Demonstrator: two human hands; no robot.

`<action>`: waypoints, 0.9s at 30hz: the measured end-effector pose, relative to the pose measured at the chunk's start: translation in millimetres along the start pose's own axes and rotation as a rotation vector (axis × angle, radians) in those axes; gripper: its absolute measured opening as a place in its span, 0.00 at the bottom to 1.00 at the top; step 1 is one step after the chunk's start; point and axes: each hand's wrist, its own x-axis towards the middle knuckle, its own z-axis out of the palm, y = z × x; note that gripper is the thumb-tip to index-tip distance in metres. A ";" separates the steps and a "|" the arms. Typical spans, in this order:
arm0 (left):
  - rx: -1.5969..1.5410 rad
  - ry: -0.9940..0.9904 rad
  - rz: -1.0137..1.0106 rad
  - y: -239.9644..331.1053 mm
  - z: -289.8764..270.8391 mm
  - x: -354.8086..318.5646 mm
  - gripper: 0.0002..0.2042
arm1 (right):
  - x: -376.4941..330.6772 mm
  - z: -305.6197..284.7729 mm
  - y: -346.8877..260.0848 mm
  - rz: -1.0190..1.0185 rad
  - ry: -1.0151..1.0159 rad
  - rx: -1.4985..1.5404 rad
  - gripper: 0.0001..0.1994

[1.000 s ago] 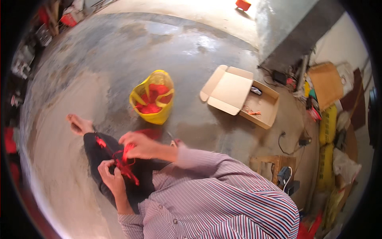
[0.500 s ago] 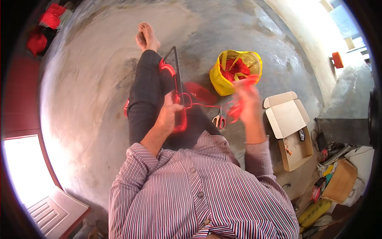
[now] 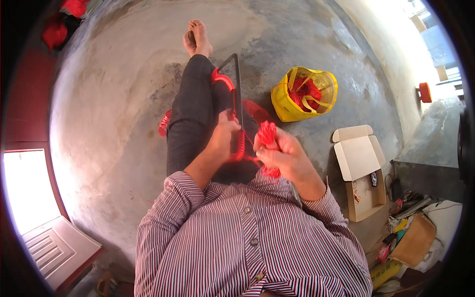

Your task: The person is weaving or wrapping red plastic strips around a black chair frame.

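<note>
My left hand (image 3: 223, 136) is closed around a dark bent metal frame (image 3: 238, 84) lying over my legs. Red cord is coiled tightly along the frame's lower part (image 3: 241, 145), and a curved red piece (image 3: 223, 80) sits near its far end. Just to the right, my right hand (image 3: 287, 157) grips a bundle of red cord (image 3: 267, 132), thumb and fingers pressed together. A strand runs from that bundle toward the coiled part; the stretch between the hands is blurred.
On the floor ahead to the right stands a yellow bag (image 3: 284, 101) holding more red cord (image 3: 308, 92). An opened cardboard box (image 3: 363, 166) lies right of me, with a cluttered pile (image 3: 410, 237) beyond it. Red objects (image 3: 165, 123) show beside my legs.
My right hand has come left and nearer to me with the cord bundle, close beside my left hand. The scissors seen earlier between my hands no longer show. The view has shifted slightly.
</note>
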 end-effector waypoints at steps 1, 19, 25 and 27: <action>0.000 -0.006 0.002 2.0 2.7 -2.6 0.29 | -3.8 1.0 3.8 -0.037 -0.017 -0.006 0.06; 0.890 0.138 0.166 -0.3 -26.6 -3.9 0.12 | 64.7 -59.4 67.1 -0.229 0.040 -1.392 0.16; 0.955 0.338 0.570 47.2 -0.5 -34.0 0.09 | 67.6 -38.0 55.9 -0.349 0.236 -1.016 0.15; 0.869 0.229 0.571 66.1 19.0 -47.9 0.08 | 57.4 -30.7 41.6 -0.406 0.287 -0.911 0.18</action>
